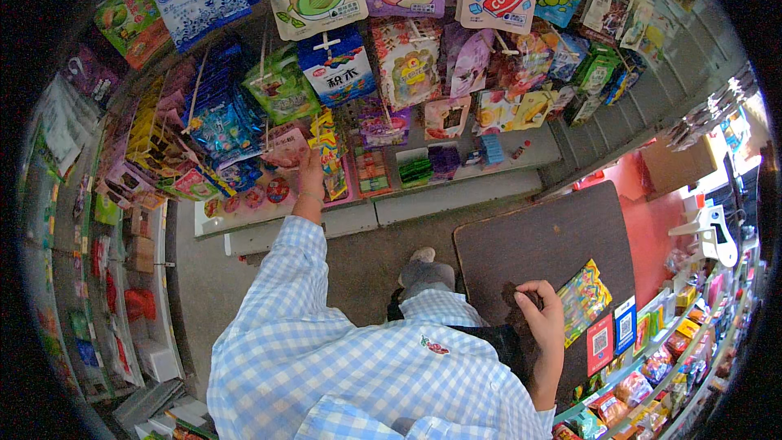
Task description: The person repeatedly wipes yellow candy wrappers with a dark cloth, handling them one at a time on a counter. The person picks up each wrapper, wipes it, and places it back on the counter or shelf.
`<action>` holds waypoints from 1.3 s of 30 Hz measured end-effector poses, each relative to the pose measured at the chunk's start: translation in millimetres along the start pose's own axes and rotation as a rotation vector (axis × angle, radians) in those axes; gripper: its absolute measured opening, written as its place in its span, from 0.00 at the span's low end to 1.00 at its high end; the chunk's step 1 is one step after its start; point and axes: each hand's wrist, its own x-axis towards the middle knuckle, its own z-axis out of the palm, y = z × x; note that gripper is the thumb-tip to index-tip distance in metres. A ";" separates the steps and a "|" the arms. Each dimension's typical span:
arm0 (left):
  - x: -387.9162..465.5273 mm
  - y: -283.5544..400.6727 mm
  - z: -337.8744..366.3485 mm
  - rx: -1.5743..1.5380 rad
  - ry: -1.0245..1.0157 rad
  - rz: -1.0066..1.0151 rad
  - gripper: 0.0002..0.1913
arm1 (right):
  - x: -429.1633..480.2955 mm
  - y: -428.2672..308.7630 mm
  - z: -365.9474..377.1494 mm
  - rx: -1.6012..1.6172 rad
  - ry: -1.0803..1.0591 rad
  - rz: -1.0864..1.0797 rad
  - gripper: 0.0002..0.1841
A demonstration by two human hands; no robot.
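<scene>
Before me hang rows of candy bags on hooks. My left hand (311,177) reaches up to the rack, by a pink candy bag (285,145) and some yellow candy packets (327,146); its fingertips are partly lost among the packets, so a grip cannot be made out. Low on the right, my right hand (542,308) is over the dark brown tabletop (537,238), its thumb and index finger curved with a gap between them and nothing seen in it. Just beyond that hand, a yellow candy packet (583,302) lies on the tabletop.
Two cards with printed codes (600,345) stand by the tabletop's right edge. Curved shelves of wrapped snacks (633,388) run along the lower right. A grey display shelf (476,177) lies under the hanging bags. Glass-fronted shelving (146,293) stands at the left.
</scene>
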 end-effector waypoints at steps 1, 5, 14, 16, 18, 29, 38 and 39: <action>24.1 -25.8 -7.0 0.006 0.041 0.009 0.33 | 0.7 -1.6 -1.4 0.003 -0.011 -0.001 0.07; 37.3 -36.5 -0.4 -0.022 -0.036 0.025 0.28 | 0.9 0.9 1.3 0.011 0.012 0.044 0.07; 63.4 -47.4 0.1 -0.113 -0.002 0.066 0.27 | 2.0 8.9 -3.8 0.041 -0.007 0.067 0.07; 85.1 -60.5 -8.0 0.295 0.031 0.259 0.29 | 1.6 10.9 -8.1 0.044 -0.004 0.056 0.07; 79.0 -59.3 4.1 0.431 0.000 0.305 0.28 | -4.3 14.0 -9.5 0.029 0.055 0.086 0.08; 48.6 -103.3 -9.9 -0.364 -0.159 -0.291 0.25 | -68.3 113.3 -49.5 -0.393 0.527 0.509 0.20; -90.1 -56.9 90.9 -0.380 -0.631 -0.397 0.21 | -0.5 172.1 -49.3 -0.631 0.510 0.887 0.36; -98.9 -49.6 99.1 -0.376 -0.688 -0.365 0.21 | 3.9 175.4 -48.3 -0.607 0.525 0.908 0.37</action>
